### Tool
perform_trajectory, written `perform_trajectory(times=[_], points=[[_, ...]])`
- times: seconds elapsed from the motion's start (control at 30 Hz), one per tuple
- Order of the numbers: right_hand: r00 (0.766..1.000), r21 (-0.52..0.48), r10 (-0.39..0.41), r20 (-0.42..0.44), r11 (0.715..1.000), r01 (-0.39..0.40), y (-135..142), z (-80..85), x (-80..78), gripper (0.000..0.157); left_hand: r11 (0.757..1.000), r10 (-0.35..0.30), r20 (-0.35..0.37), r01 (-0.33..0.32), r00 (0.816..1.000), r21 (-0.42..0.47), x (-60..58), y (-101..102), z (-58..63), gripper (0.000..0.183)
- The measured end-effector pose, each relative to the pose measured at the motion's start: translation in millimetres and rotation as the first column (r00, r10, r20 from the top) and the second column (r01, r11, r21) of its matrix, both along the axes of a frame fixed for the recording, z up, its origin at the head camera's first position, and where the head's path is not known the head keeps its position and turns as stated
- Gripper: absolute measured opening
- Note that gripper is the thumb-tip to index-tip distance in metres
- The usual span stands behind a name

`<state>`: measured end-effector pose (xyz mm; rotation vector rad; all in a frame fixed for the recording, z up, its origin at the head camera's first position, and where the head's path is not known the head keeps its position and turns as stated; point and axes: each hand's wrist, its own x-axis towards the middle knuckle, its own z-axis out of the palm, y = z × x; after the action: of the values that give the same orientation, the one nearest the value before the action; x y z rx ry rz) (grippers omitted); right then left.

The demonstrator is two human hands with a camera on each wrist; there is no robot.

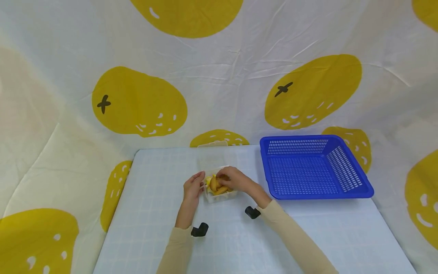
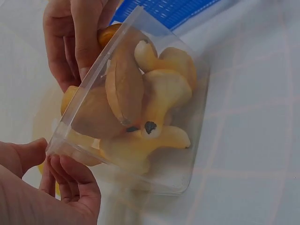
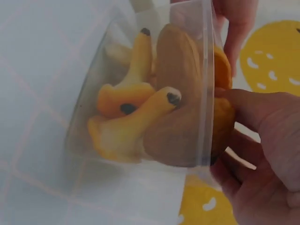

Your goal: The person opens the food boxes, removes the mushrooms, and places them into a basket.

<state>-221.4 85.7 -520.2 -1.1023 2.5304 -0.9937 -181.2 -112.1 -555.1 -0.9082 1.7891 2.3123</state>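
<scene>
A clear plastic container sits on the table, filled with yellow mushroom-shaped pieces with dark tips and smooth brown oval pieces. My left hand is at its left side, thumb and curled fingers pinching the rim near a corner. From the right, my right hand reaches over the opening. Its thumb and fingers grip a brown oval piece at the top of the pile, partly above the rim. Through the clear wall, more pieces show below, some hidden behind others.
The container's clear lid stands open toward the back. A blue perforated basket stands at the right rear of the table, which has a pale checked cloth. Behind the table hangs a white curtain with yellow fruit prints.
</scene>
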Motion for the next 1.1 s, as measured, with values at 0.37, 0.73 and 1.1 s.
perform_trajectory(times=[0.37, 0.73, 1.1], points=[[0.997, 0.111, 0.073, 0.025, 0.991, -0.076, -5.4, 13.1, 1.9, 0.018, 1.000, 0.017, 0.029, -0.017, 0.999, 0.000, -1.2, 0.1, -1.4, 0.040], [0.996, -0.026, -0.055, 0.064, 0.998, 0.056, 3.3, 16.7, 7.3, 0.019, 1.000, 0.000, 0.030, 0.000, 1.000, -0.011, -3.3, -0.4, -2.3, 0.038], [0.959, -0.246, -0.242, 0.147, 0.930, 0.272, 36.3, 18.6, 7.2, 0.022, 1.000, -0.003, 0.024, 0.003, 1.000, -0.018, -2.6, -1.8, -1.7, 0.038]])
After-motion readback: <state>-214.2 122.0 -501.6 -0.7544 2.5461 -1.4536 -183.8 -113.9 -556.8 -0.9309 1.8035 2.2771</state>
